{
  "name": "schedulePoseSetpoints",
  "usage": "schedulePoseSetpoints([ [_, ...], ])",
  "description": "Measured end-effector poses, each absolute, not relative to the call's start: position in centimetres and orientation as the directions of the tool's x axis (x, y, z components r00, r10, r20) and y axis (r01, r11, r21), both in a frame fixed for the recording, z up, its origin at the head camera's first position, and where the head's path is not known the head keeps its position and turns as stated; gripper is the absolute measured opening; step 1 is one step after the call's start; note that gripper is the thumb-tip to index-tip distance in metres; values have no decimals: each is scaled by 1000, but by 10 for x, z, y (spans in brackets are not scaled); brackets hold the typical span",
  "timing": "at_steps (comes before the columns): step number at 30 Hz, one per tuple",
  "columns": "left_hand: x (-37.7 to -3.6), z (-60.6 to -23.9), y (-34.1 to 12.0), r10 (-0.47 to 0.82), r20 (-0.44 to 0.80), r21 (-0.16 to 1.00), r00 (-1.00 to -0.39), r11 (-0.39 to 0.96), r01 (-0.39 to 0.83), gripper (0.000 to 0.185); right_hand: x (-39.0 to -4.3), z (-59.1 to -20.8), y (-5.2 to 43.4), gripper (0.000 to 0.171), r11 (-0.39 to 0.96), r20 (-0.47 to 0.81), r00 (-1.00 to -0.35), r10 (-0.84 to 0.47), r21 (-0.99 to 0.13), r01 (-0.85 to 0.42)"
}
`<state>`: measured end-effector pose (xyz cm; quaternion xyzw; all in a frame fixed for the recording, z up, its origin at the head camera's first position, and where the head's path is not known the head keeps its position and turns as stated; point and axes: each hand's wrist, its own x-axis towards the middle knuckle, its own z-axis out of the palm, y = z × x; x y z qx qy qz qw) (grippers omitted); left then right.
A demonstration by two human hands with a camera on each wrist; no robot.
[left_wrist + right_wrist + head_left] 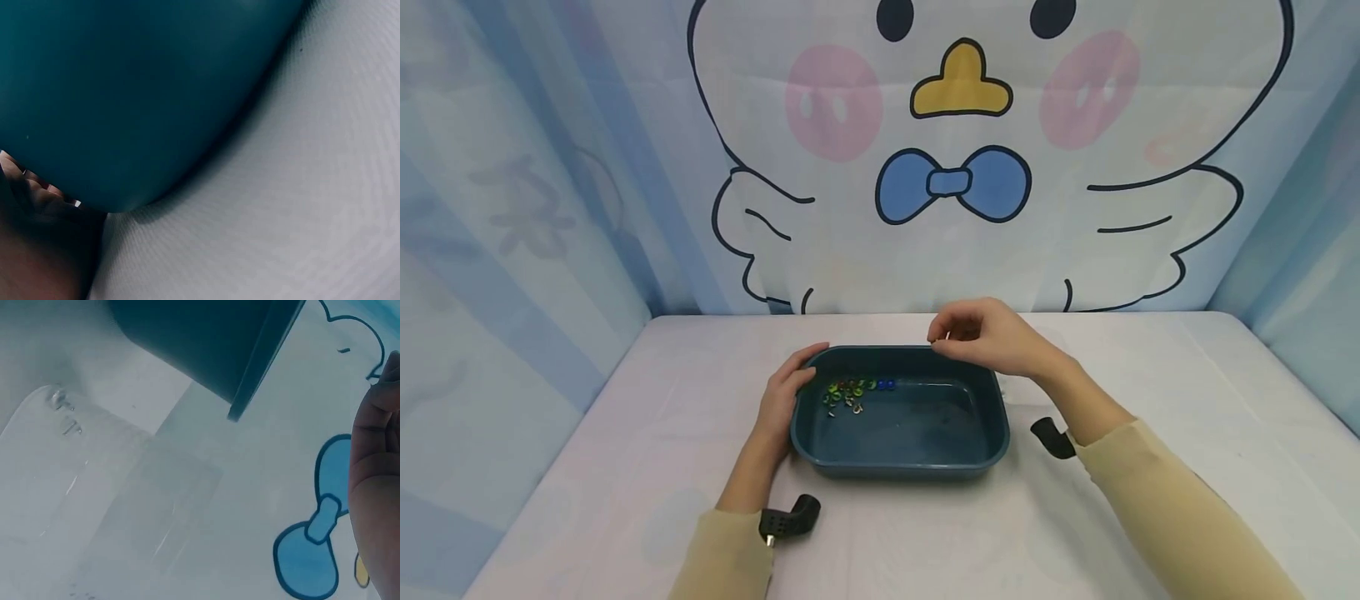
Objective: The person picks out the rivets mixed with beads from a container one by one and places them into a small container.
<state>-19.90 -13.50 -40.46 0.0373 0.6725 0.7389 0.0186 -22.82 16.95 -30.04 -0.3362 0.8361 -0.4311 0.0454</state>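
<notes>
A dark teal tray [992, 417] sits mid-table, and its outer wall [125, 94] fills the left wrist view. Small coloured beads and rings [850, 390] lie in its far left part. My left hand [797, 375] holds the tray's left rim, thumb along the far corner and fingertips [37, 187] against the wall. My right hand [938, 340] hovers over the far rim with curled fingers pinched together. Anything between them is too small to see. The right wrist view shows only my palm [375, 462] and a tray corner [206, 344].
A clear plastic piece [94, 487] lies on the white table [625, 467] to the right of the tray. A curtain with a cartoon duck [955, 167] closes off the back and sides. Black wrist mounts [790, 518] sit on both forearms.
</notes>
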Motion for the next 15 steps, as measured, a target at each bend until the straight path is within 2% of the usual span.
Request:
schedulePoseSetpoints([
  [15, -199, -405, -135, 72, 41, 996, -997, -83, 35, 46, -226, -311, 200, 8, 476, 187, -835, -518, -747, -463],
])
